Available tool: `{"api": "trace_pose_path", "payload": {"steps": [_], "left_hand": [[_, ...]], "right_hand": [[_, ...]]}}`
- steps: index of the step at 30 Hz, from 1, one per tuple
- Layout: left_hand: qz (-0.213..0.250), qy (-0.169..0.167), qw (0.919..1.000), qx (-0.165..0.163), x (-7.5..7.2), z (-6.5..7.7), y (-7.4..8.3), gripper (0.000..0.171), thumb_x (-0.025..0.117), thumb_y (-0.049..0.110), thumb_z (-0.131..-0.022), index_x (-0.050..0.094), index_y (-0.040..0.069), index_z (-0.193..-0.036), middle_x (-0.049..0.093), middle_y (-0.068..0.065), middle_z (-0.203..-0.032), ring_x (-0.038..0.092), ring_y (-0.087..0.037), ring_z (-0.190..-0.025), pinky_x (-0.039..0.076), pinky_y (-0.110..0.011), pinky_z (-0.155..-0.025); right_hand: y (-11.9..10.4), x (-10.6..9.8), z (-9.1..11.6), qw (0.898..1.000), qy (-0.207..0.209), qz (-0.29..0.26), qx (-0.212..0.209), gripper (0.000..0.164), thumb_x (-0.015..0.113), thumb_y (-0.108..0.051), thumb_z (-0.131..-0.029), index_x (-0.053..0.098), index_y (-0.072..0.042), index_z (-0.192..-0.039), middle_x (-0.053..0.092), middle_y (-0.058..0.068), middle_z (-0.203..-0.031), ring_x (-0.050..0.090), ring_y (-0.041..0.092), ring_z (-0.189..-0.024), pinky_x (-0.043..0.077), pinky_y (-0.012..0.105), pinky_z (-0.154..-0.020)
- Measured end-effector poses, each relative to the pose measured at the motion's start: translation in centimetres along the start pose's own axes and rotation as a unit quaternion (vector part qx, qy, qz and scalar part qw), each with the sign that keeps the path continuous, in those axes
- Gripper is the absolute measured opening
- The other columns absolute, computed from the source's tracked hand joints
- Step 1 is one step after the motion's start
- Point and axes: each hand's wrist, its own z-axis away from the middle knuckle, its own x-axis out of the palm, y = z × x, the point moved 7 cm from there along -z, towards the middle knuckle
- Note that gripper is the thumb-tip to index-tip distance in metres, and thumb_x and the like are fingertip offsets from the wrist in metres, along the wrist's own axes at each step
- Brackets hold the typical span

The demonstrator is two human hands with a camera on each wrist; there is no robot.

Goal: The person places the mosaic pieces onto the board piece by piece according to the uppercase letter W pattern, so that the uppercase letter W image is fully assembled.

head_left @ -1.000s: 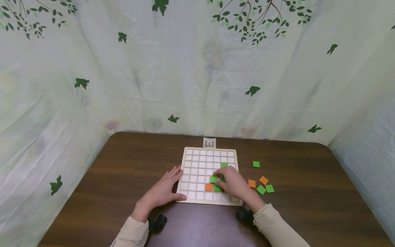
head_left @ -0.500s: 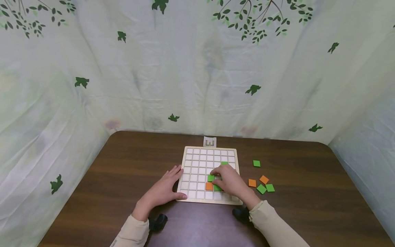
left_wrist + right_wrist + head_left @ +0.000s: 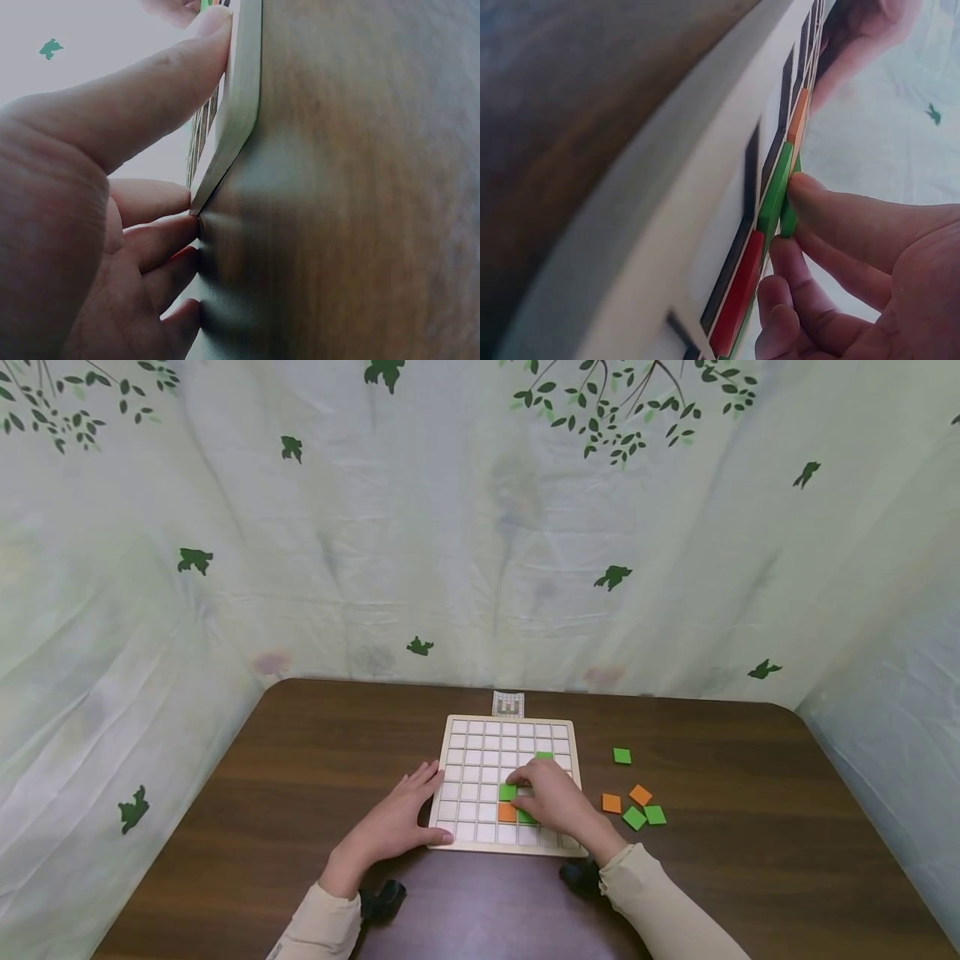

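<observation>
On the dark brown wood-grain table [image 3: 337, 718], a small pale printed card [image 3: 508, 704] lies just beyond a square white-celled board with a pale rim [image 3: 471, 758], and three loose green square tiles [image 3: 622, 757] and two loose orange square tiles [image 3: 611, 803] lie to its right. The left hand [image 3: 401, 817] rests along the board's left side, thumb spread from extended fingers onto the near corner. The right hand [image 3: 553, 797], hiding several cells, pinches a flat green square tile [image 3: 507, 792] between thumb and fingertip, just beyond a set-in orange square tile [image 3: 507, 812], with a red square tile [image 3: 739, 296] nearby.
</observation>
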Motion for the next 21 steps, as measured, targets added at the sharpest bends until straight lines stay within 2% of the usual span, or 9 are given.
{"api": "trace_pose_path", "payload": {"steps": [13, 21], "left_hand": [[0.004, -0.003, 1.0000, 0.001, -0.04, 0.04, 0.04, 0.096, 0.081, 0.040, -0.084, 0.033, -0.005, -0.154, 0.023, -0.020, -0.163, 0.015, -0.037, -0.152, 0.014, -0.056, -0.122], [0.003, -0.003, 1.0000, 0.001, -0.13, 0.04, 0.11, 0.096, 0.081, 0.040, -0.084, 0.033, -0.005, -0.154, 0.023, -0.021, -0.163, 0.015, -0.037, -0.152, 0.015, -0.056, -0.122]], "right_hand": [[0.06, 0.18, -0.13, 1.000, -0.010, -0.012, -0.003, 0.022, 0.077, -0.008, -0.088, 0.077, -0.006, -0.109, 0.070, 0.004, -0.099, 0.060, 0.021, -0.093, 0.052, 0.041, -0.081], [0.40, -0.21, 0.09, 1.000, 0.001, -0.020, 0.002, 0.025, 0.078, -0.013, -0.086, 0.076, -0.006, -0.111, 0.071, 0.004, -0.102, 0.061, 0.020, -0.095, 0.053, 0.039, -0.082]]}}
